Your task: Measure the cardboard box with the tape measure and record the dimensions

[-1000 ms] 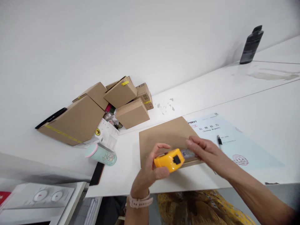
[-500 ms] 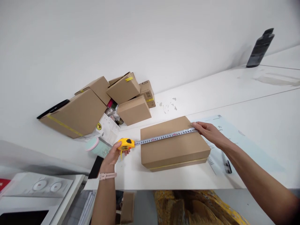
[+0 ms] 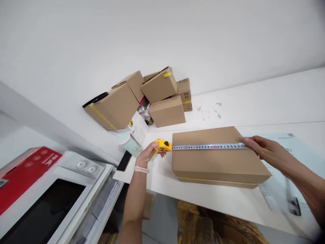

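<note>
While your right hand [image 3: 266, 147] pinches the tape [image 3: 203, 147] at its end, your left hand [image 3: 148, 153], gripping the case [image 3: 164, 145], has neared the box [image 3: 218, 164] between them; less tape overhangs.

There are two hands [image 3: 265, 148], with one tape measure [image 3: 162, 145] between them and one box [image 3: 218, 164] under it. Beside the left hand [image 3: 147, 154] is one cup [image 3: 132, 146]; beyond, at least five more boxes [image 3: 167, 112].
</note>
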A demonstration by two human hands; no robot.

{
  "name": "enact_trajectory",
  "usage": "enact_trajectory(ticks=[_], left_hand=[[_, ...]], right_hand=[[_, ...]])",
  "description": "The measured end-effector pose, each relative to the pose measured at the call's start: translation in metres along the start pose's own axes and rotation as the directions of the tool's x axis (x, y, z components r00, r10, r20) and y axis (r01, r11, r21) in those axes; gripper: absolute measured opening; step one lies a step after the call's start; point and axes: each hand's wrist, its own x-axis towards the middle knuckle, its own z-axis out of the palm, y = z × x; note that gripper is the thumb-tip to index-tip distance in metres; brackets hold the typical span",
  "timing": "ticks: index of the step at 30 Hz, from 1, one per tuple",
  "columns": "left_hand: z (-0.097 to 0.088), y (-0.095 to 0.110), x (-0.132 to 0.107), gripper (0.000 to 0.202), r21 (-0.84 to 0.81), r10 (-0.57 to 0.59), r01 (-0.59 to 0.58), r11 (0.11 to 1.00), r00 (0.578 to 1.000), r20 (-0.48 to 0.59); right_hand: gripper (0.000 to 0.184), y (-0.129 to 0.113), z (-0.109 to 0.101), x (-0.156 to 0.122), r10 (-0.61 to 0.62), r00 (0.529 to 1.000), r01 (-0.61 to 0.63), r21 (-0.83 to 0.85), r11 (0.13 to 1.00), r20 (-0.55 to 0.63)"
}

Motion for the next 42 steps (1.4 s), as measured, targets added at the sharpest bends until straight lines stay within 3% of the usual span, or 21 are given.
enact_trajectory(ticks=[2, 5, 10, 17, 20, 23, 26, 28, 31, 33, 35, 38, 42], left_hand=[[0.001, -0.001, 0.000, 0.055, -0.011, 0.006, -0.006, 1.000, 1.000, 0.015], [0.001, -0.003, 0.000, 0.057, -0.026, 0.017, -0.017, 1.000, 0.999, 0.035], [0.001, -0.004, -0.001, 0.059, -0.045, 0.032, -0.030, 0.999, 0.998, 0.055], [0.003, -0.004, -0.002, 0.053, -0.057, 0.097, -0.094, 0.994, 0.994, 0.041], [0.010, 0.008, -0.011, 0.047, -0.042, 0.147, -0.146, 0.988, 0.989, 0.030], [0.025, 0.026, -0.034, 0.043, -0.027, 0.197, -0.196, 0.980, 0.980, 0.034], [0.051, 0.034, -0.063, 0.047, -0.016, 0.204, -0.203, 0.979, 0.977, 0.061], [0.077, 0.026, -0.079, 0.057, -0.044, 0.145, -0.141, 0.989, 0.980, 0.138], [0.127, -0.002, -0.091, 0.078, -0.238, -0.007, 0.093, 0.967, 0.942, 0.336], [0.165, -0.021, -0.090, 0.076, -0.359, -0.025, 0.222, 0.906, 0.877, 0.479], [0.201, -0.034, -0.085, 0.067, -0.494, 0.040, 0.234, 0.837, 0.875, 0.482], [0.243, -0.043, -0.077, 0.058, -0.604, 0.068, 0.210, 0.768, 0.912, 0.404], [0.263, -0.051, -0.077, 0.057, -0.626, 0.050, 0.204, 0.753, 0.930, 0.364]], right_hand=[[0.059, 0.004, -0.001, 0.002, 0.115, 0.983, -0.114, -0.016, 0.993, 0.143], [0.059, 0.006, -0.003, 0.004, 0.179, 0.970, -0.177, -0.023, 0.984, 0.167], [0.061, 0.007, -0.004, 0.005, 0.181, 0.967, -0.178, -0.031, 0.984, 0.179], [0.059, -0.002, -0.005, 0.005, 0.173, 0.941, -0.178, -0.009, 0.984, 0.290], [0.060, -0.012, -0.014, 0.005, 0.163, 0.930, -0.176, 0.010, 0.984, 0.329], [0.055, -0.029, -0.029, 0.008, 0.131, 0.907, -0.200, 0.136, 0.970, 0.401], [0.049, -0.055, -0.041, 0.013, 0.047, 0.915, -0.170, 0.277, 0.946, 0.400], [0.048, -0.074, -0.039, 0.017, -0.007, 0.930, -0.119, 0.321, 0.939, 0.366], [0.051, -0.096, -0.020, 0.027, -0.102, 0.936, -0.025, 0.353, 0.935, 0.338], [0.053, -0.102, 0.000, 0.038, -0.150, 0.924, 0.021, 0.343, 0.939, 0.353], [0.053, -0.100, 0.020, 0.054, -0.171, 0.906, 0.049, 0.305, 0.951, 0.388], [0.051, -0.088, 0.039, 0.079, -0.163, 0.886, 0.088, 0.187, 0.978, 0.433], [0.048, -0.075, 0.048, 0.101, -0.155, 0.877, 0.185, -0.022, 0.983, 0.455]])
